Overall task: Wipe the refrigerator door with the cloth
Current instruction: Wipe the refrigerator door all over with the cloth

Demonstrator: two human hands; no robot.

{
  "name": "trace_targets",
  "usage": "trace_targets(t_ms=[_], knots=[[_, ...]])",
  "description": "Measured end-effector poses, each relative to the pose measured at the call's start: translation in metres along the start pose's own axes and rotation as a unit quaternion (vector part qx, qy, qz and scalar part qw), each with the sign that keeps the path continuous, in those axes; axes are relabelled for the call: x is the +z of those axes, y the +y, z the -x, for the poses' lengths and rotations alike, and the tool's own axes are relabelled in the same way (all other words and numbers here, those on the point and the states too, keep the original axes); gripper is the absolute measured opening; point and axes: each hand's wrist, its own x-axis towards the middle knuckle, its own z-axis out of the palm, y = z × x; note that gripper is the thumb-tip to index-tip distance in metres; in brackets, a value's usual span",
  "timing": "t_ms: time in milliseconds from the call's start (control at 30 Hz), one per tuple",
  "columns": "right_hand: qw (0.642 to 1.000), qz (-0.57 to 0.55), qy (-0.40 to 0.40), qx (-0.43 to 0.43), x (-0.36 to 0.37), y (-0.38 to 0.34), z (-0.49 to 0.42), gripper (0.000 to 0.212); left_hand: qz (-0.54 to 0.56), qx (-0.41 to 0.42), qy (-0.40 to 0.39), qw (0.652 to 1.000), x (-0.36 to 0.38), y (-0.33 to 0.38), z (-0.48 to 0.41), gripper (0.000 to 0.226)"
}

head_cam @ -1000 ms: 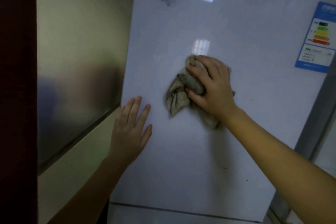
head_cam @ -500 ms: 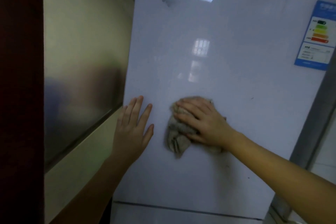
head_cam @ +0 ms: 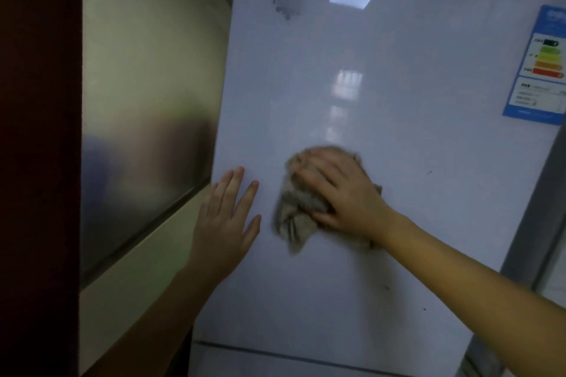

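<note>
The white glossy refrigerator door (head_cam: pixel 398 300) fills most of the view. My right hand (head_cam: pixel 343 196) presses a bunched grey-brown cloth (head_cam: pixel 294 223) against the middle of the door, fingers spread over it and thumb tucked round the bunch. My left hand (head_cam: pixel 225 220) lies flat on the door near its left edge, fingers straight, a little left of the cloth. A dark smudge (head_cam: pixel 286 6) sits high on the door, and small dark specks (head_cam: pixel 386 287) show lower right.
A blue energy label (head_cam: pixel 543 67) is stuck at the door's upper right. A reflective metal panel (head_cam: pixel 144 116) on the wall runs along the left, beside a dark red strip (head_cam: pixel 36 162). The seam to a lower door (head_cam: pixel 306 355) runs along the bottom.
My right hand slid the cloth down the door from upper centre to the middle, then slightly back up. My left hand stayed flat in the same spot.
</note>
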Motion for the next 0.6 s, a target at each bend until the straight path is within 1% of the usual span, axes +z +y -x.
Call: trace_targets(t_ms=[67,133,233,333,433,533,600], knots=[[0.999,-0.02,-0.032,-0.021,0.005,-0.006,0.013,0.071,-0.001,0.002,0.001,1.0,-0.001,0.0,0.0,0.057],[0.998,-0.045,-0.035,-0.011,0.004,-0.003,0.012,0.073,0.008,-0.005,-0.001,1.0,-0.002,0.001,0.0,0.057],[0.997,-0.069,-0.006,0.012,-0.004,0.015,-0.013,0.066,0.026,-0.03,-0.001,0.999,-0.003,0.001,0.006,0.058],[0.998,-0.032,0.049,0.035,-0.015,0.034,-0.052,0.059,0.031,-0.034,0.004,0.999,-0.004,0.001,0.017,0.056],[0.993,-0.011,0.104,0.055,-0.017,0.044,-0.094,0.057,0.03,-0.036,0.01,0.999,-0.005,-0.003,0.03,0.052],[0.992,-0.018,0.12,0.039,-0.005,0.037,-0.122,0.056,0.032,-0.046,0.002,0.998,-0.003,-0.004,0.043,0.052],[0.994,-0.029,0.106,0.018,0.003,0.026,-0.122,0.056,0.031,-0.048,-0.01,0.998,-0.001,-0.004,0.048,0.054]])
